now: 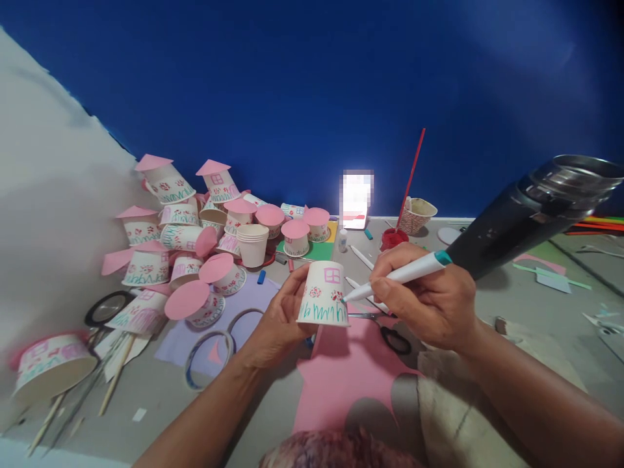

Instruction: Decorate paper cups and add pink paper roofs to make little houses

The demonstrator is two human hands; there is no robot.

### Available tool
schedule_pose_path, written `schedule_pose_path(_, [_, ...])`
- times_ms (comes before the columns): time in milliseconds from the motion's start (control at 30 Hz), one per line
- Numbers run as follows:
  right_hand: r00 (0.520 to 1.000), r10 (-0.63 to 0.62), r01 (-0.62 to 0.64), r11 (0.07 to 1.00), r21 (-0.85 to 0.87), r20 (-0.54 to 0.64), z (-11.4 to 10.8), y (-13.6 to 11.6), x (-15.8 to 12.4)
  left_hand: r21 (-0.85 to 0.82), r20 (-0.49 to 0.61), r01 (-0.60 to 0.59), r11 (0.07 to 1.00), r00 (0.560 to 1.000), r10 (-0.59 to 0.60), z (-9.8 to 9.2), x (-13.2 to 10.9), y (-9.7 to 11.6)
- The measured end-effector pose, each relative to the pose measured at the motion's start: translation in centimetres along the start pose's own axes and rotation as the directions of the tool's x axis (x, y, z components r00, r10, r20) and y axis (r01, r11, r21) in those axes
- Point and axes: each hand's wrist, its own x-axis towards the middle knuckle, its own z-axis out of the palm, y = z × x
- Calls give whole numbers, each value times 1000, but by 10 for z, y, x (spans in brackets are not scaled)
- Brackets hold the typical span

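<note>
The left hand (283,322) grips a cup (322,305), mouth down above the pink paper (348,380) — the right hand (431,302), closed round a marker (407,274), holds its green tip at the cup's decorated side.

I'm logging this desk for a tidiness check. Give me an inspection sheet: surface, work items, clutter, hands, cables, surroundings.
Surface: grey tabletop, partly covered by pink paper and purple paper.
Work items: decorated cup, upside down; white marker, tip at its side, contact unclear.
Clutter: pink-topped cups crowded at left; scissors; tilted-looking dark flask at right.
Hands: left hand holds the cup; right hand has its fingers around the marker.
Cables: nothing seen for certain.
Surroundings: blue wall behind.
</note>
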Motion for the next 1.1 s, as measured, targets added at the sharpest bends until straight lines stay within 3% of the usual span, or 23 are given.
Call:
schedule_pose_path(200, [998, -6, 3, 999, -41, -69, -4, 3, 0, -185, 30, 108, 977, 994, -104, -6, -3, -3])
schedule_pose_path(467, [996, -41, 36, 997, -67, -82, -3, 4, 1, -383, 193, 228, 895, 967, -164, -13, -4, -2])
schedule_pose_path(1100, [999, -5, 6, 1000, 8, -34, 4, -1, -8, -289, 143, 208, 935, 975, -172, -7, -2, -9])
